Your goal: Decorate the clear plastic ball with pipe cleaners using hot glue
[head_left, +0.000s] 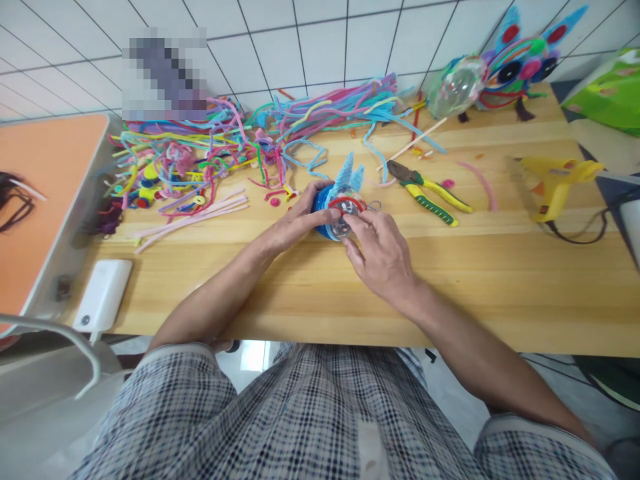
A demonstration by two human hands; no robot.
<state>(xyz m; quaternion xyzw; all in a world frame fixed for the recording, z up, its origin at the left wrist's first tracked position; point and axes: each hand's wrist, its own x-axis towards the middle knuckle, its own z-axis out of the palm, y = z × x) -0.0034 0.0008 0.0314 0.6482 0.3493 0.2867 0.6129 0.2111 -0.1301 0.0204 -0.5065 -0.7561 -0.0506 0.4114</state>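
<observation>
Near the middle of the table, a plastic bottle wrapped in blue pipe cleaners (324, 215) lies with its clear round end turned toward me. Two light-blue pointed ears (346, 177) stand up from it, and a red pipe cleaner (356, 199) curves across its front. My left hand (303, 219) is wrapped around the bottle's left side, its thumb over the front. The fingers of my right hand (381, 248) are bent together against the clear end, touching the front by the red piece. Whatever small thing they may pinch is hidden.
Behind lie piles of pipe cleaners (335, 113). Yellow-green pliers (430, 193) and a yellow glue gun (555, 180) with its cord are to the right. A finished animal figure (520, 73) stands back right; a white power bank (104, 293) lies front left.
</observation>
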